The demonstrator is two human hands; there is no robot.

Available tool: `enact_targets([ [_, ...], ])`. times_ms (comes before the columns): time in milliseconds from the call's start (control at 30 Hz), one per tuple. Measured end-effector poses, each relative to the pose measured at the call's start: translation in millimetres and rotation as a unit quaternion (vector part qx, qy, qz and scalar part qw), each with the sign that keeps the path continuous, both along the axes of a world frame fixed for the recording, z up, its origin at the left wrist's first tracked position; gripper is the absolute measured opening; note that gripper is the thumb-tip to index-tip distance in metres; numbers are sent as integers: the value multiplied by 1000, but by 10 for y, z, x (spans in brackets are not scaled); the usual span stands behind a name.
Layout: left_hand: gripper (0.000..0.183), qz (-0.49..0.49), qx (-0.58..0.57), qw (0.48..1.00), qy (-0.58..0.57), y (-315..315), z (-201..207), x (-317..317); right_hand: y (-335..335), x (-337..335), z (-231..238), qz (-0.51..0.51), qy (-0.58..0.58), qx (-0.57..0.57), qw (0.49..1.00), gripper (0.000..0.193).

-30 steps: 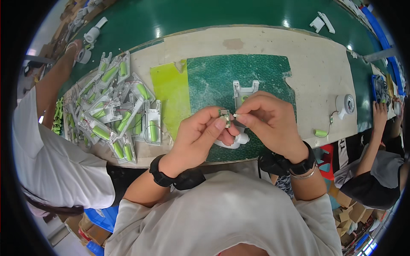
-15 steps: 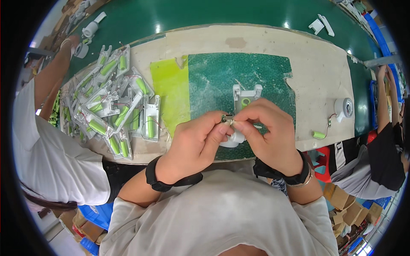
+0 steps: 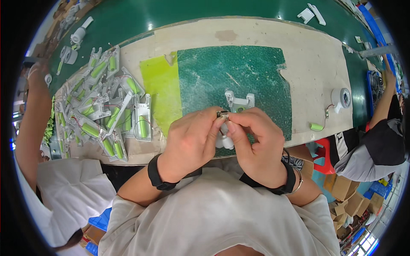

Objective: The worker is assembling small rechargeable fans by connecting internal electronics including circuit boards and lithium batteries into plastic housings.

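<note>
My left hand [image 3: 188, 138] and my right hand [image 3: 258, 143] meet over the green mat, both closed in a pinch. Between their fingertips is a small circuit board [image 3: 222, 114] with a metal connector. The left thumb and forefinger grip one side of it; the right ones press at its other side. Just beyond and beneath the fingers lies a white plastic housing [image 3: 240, 101] with two prongs, mostly hidden by the hands. A white rounded part [image 3: 225, 142] shows below the fingers; whether it joins the housing I cannot tell.
White housings with green battery cells [image 3: 143, 121] are heaped at the left. On the right lies a white round-headed part [image 3: 341, 99], wired to a green cell [image 3: 316, 126]. White plastic pieces [image 3: 311, 15] lie at the far right. Co-workers' arms [image 3: 32, 111] show at both sides.
The view has shifted slightly, and the board is tilted so its connector shows more. My hands still pinch it. The left co-worker's hand has drawn back from the white part.
</note>
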State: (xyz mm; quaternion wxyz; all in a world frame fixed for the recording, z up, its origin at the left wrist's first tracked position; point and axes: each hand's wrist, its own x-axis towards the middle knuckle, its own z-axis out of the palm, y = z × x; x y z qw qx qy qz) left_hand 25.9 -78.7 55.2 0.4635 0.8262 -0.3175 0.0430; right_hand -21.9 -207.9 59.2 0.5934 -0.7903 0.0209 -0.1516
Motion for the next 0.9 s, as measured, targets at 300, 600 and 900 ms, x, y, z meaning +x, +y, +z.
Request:
enact_targets([
  [300, 13, -49, -93, 979, 174, 60, -105, 58, -271, 142, -48, 98, -53, -86, 990, 17],
  [600, 34, -149, -316, 764, 542, 172, -40, 319, -411, -140, -296, -33, 17, -23, 999, 19],
  [900, 38, -169, -418, 753, 479, 102, 192, 258, -335, 29, -256, 247, 257, 507, 784, 54],
])
